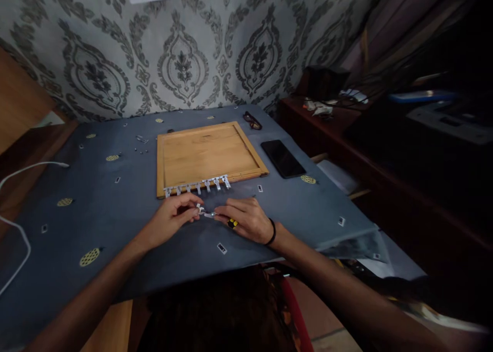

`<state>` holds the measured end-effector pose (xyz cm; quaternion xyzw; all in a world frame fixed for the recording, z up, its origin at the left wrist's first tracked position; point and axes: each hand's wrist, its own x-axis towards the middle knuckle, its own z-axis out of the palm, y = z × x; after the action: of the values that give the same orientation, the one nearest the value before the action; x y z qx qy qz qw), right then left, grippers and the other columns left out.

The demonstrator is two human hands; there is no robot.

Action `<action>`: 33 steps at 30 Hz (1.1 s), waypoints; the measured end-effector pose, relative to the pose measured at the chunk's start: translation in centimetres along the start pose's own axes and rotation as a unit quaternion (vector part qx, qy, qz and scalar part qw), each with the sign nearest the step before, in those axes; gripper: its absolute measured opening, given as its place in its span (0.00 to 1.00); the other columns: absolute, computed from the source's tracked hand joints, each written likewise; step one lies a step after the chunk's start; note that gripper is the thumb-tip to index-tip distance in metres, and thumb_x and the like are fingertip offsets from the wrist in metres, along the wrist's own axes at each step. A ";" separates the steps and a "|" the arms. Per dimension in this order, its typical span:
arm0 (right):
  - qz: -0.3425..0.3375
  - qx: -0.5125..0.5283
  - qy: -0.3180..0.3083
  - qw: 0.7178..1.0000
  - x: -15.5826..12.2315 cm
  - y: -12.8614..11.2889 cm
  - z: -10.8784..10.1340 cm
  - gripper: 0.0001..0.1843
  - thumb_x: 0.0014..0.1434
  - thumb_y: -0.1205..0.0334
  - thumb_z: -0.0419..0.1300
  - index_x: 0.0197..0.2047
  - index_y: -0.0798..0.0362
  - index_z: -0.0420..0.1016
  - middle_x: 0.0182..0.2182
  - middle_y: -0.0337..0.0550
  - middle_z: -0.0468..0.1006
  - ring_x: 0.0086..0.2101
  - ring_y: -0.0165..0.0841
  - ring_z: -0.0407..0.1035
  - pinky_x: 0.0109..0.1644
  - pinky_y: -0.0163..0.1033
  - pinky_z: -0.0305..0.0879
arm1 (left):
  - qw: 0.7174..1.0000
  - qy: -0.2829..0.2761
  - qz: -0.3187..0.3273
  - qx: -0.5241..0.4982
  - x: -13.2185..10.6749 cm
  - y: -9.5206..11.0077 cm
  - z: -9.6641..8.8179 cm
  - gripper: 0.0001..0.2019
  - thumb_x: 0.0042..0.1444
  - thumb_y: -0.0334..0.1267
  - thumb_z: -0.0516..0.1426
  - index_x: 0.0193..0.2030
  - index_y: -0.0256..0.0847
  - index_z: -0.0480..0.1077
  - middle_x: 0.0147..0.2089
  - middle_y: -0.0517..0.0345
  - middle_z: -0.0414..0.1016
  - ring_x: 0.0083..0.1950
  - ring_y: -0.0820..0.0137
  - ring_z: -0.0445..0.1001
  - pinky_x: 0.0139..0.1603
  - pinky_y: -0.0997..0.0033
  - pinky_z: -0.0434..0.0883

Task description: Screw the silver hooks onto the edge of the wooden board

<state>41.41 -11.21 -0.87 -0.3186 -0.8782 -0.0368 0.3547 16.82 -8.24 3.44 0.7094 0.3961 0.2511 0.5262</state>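
My left hand [177, 214] pinches a small silvery-white metal piece [200, 209] between thumb and fingertips. Facing it, my right hand [247, 219] is wrapped round a hand tool [232, 223] with a yellow and black handle; its kind is mostly hidden by the fingers. A shiny tip [210, 215] reaches from the right fingers to the metal piece, and I cannot tell whether they touch. Just beyond both hands, a row of silvery metal clips [198, 187] lines the near edge of a framed wooden board [206, 152], which lies flat on the table.
The blue patterned tablecloth [88, 213] covers the table. A black phone [283, 158] lies right of the board, with eyeglasses [252, 120] behind it. Small metal bits [141, 151] are scattered left of the board. A white cable [29, 239] runs along the left edge.
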 end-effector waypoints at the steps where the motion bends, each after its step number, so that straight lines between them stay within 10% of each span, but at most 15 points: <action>1: -0.001 0.000 -0.004 1.000 -0.1 0.0 -0.1 0.13 0.73 0.59 0.53 0.46 0.54 0.79 0.28 0.39 0.76 0.27 0.27 0.68 0.31 0.34 0.60 | 1.000 -0.010 0.003 0.005 0.1 0.0 0.2 0.12 0.60 0.43 0.58 0.46 0.39 0.75 0.33 0.57 0.80 0.34 0.70 0.77 0.37 0.71 0.72; 14: -0.003 0.007 -0.104 0.995 -0.9 -0.4 -0.4 0.20 0.75 0.54 0.48 0.37 0.54 0.75 0.30 0.41 0.77 0.30 0.28 0.69 0.33 0.35 0.57 | 0.989 -0.017 0.042 0.141 1.3 -0.7 1.8 0.11 0.64 0.40 0.55 0.48 0.42 0.75 0.35 0.59 0.81 0.37 0.67 0.79 0.41 0.69 0.72; 21: 0.031 -0.011 -0.111 0.993 -0.2 0.1 -1.8 0.27 0.71 0.43 0.51 0.55 0.58 0.74 0.37 0.48 0.76 0.40 0.38 0.68 0.41 0.41 0.66 | 0.977 -0.006 0.077 0.200 0.8 -1.7 2.4 0.08 0.66 0.38 0.53 0.45 0.43 0.74 0.38 0.59 0.82 0.39 0.67 0.80 0.42 0.70 0.71; 25: 0.067 -0.029 -0.103 0.992 2.0 3.3 -2.2 0.21 0.74 0.60 0.45 0.60 0.57 0.71 0.45 0.53 0.75 0.47 0.41 0.66 0.53 0.48 0.69 | 0.980 -0.011 0.068 0.186 0.9 -2.0 2.6 0.09 0.67 0.39 0.54 0.46 0.43 0.75 0.37 0.59 0.81 0.38 0.67 0.78 0.43 0.70 0.70; 33: 0.107 -0.015 -0.101 0.989 8.0 14.8 3.3 0.16 0.70 0.55 0.58 0.55 0.55 0.75 0.52 0.52 0.77 0.51 0.40 0.73 0.57 0.53 0.73 | 0.984 -0.015 0.084 0.157 0.9 -2.4 2.8 0.10 0.68 0.38 0.53 0.48 0.42 0.75 0.40 0.55 0.81 0.41 0.67 0.78 0.47 0.68 0.71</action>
<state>43.75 5.76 -0.60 -0.4183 -0.8696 0.0208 0.2614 18.76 -8.70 0.24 0.8176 0.3615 0.2190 0.3911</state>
